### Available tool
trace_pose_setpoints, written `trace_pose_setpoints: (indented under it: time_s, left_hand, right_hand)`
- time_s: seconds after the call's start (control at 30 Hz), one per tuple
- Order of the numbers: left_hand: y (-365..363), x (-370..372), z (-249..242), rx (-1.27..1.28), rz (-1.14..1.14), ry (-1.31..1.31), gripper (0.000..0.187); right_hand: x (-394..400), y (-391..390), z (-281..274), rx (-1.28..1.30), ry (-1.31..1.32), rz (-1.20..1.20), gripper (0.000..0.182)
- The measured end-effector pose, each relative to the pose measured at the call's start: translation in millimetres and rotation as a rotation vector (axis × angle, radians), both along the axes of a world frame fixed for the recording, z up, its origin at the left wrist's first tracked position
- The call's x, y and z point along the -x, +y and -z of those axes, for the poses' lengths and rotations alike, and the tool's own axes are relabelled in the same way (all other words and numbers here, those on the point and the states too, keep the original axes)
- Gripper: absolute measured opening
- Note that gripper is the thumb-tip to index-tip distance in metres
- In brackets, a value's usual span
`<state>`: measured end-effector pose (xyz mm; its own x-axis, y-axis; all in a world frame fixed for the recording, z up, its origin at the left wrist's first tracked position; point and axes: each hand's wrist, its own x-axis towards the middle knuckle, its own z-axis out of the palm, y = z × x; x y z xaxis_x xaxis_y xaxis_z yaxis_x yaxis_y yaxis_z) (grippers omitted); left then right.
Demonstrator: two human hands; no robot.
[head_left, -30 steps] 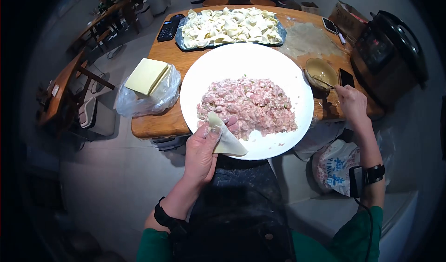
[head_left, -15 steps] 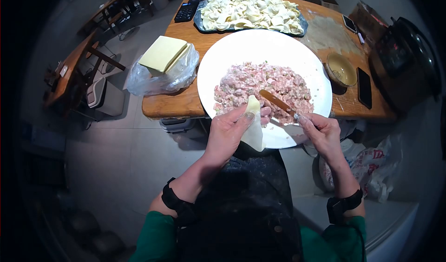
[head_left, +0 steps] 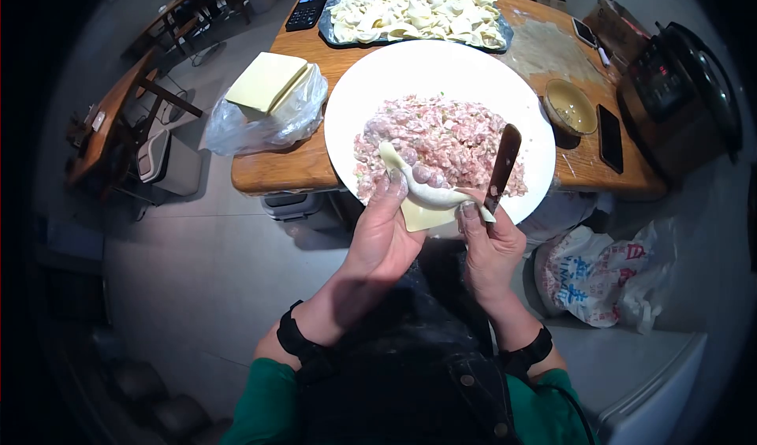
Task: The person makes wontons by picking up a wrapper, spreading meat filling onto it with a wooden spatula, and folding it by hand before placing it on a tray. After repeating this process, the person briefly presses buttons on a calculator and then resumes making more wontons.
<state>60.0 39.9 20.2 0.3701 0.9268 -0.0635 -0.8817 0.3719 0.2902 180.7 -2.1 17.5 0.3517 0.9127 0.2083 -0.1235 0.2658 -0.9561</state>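
- Brown wooden bench, pretty packed
- Big round white plate heaped with pink minced filling
- Black rounded cooker crowding the right
- Dark tray of pale folded dumplings behind the plate
- Left hand and right hand, pinching opposite ends of a pale folded dough wrapper over the plate's near edge
- Flat brown spatula, also in the right hand, blocking some filling

Plate: glaring white, overexposed. Floor: dim grey, shadowed below the table. View edges: bowed, with black corners.
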Motion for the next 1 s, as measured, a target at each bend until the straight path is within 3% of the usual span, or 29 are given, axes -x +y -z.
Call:
trace_pose_setpoints:
  time_s: [0.03,0.07,0.1,0.13,0.17,0.2,0.23,0.27,0.33,0.4,0.57,0.73,0.93,1.0]
  left_hand:
    - [0.1,-0.1,0.6,0.001,0.0,-0.004,0.034]
    - [0.2,0.6,1.5,-0.113,-0.021,0.154,0.031]
    - [0.4,1.7,2.3,-0.227,-0.04,0.312,0.028]
    - [-0.5,3.7,2.2,-0.226,-0.036,0.311,0.028]
    - [-2.1,6.9,1.0,-0.464,-0.139,0.69,0.027]
    - [-2.5,10.6,-1.2,-0.704,-0.244,1.067,0.025]
    - [5.2,15.4,-6.5,-1.112,-0.476,1.376,0.028]
    - [6.2,15.8,-9.8,-1.114,-0.468,1.369,0.028]
    - [8.3,13.8,-13.6,-1.339,-0.424,1.678,0.031]
    - [11.2,9.6,-15.0,-1.347,-0.439,1.619,0.035]
    - [22.8,6.3,-27.0,-1.449,-0.478,1.69,0.045]
    - [26.1,35.5,-40.4,-1.333,-0.556,1.731,0.043]
    - [24.8,88.5,-32.4,-1.044,-0.471,1.809,0.035]
    - [26.4,100.0,-32.7,-0.945,-0.43,1.828,0.032]
  right_hand:
    - [-3.5,2.0,-1.4,-0.009,-0.083,0.001,0.018]
    - [-8.4,4.0,-2.0,-0.008,-0.086,0.001,0.018]
    - [-14.2,6.2,-2.4,-0.094,-0.188,-0.038,0.02]
    - [-19.9,10.0,-4.6,-0.178,-0.291,-0.076,0.022]
    - [-28.5,21.2,-12.4,-0.42,-0.515,-0.117,0.031]
    - [-35.1,25.6,-20.7,-0.417,-0.517,-0.111,0.031]
    - [-41.0,27.9,-28.2,-0.479,-0.762,-0.151,0.037]
    - [-45.0,30.0,-31.8,-0.536,-1.008,-0.192,0.043]
    - [-50.5,35.9,-31.7,-0.542,-1.083,-0.152,0.034]
    - [-60.5,40.7,-34.9,-0.458,-1.215,-0.218,0.019]
    - [-76.0,66.8,-49.9,-0.473,-1.267,-0.249,0.018]
    - [-139.7,157.5,-60.4,-0.254,-1.357,0.245,0.008]
    - [-202.3,279.5,-59.1,0.025,-1.426,0.482,0.014]
    - [-204.7,310.9,-58.3,0.211,-1.251,0.513,0.018]
